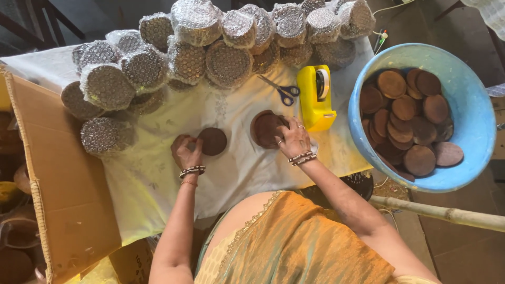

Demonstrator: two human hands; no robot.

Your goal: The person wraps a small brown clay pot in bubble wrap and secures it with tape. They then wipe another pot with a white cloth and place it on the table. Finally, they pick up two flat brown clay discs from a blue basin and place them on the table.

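Left hand curled, fingers gripping the edge of a brown clay disc on the white cloth; right hand spread, pressing a stack of discs mid-table; yellow tape dispenser just beside it, scissors behind; bubble-wrapped round bundles heaped along the far edge; blue tub of discs right; cardboard box left.

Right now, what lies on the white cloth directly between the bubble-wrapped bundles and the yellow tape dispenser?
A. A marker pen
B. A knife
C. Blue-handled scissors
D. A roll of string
C. The blue-handled scissors lie open on the white cloth, just left of the yellow tape dispenser and below the bubble-wrapped bundles; no string, knife or pen shows there.
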